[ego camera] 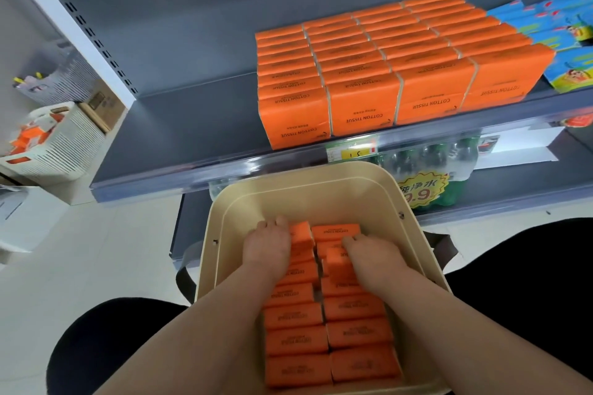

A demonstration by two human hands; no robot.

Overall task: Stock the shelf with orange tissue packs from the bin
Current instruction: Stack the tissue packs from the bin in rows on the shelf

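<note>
**Left hand** (pixel 268 247): inside the bin (pixel 288 196), with the fingers curled down over the far end of the left column of orange tissue packs (pixel 295 340). The fingertips are hidden.

**Right hand** (pixel 373 253): inside the bin, lying on the right column over a tilted pack. The fingers are bent, but whether they grip it cannot be told.

**Orange tissue packs:** two columns filling the bin's near part.

**Bin:** cream, with rounded corners.

**Shelf** (pixel 192 125): grey, beyond and above the bin.

**Stocked block** (pixel 362 99): the same orange packs in four rows, directly beyond the bin at the shelf's front edge.

**Blue packs** (pixel 552 22): beyond the bin to the right, beside the stocked block.

**Price tag** (pixel 351 153): yellow, on the shelf rail just beyond the bin's far rim.

**Bottled water** (pixel 426 163): shrink-wrapped, on the lower level past the bin's far right corner.

**White basket** (pixel 64 151): well to the bin's left, holding orange items.
</note>
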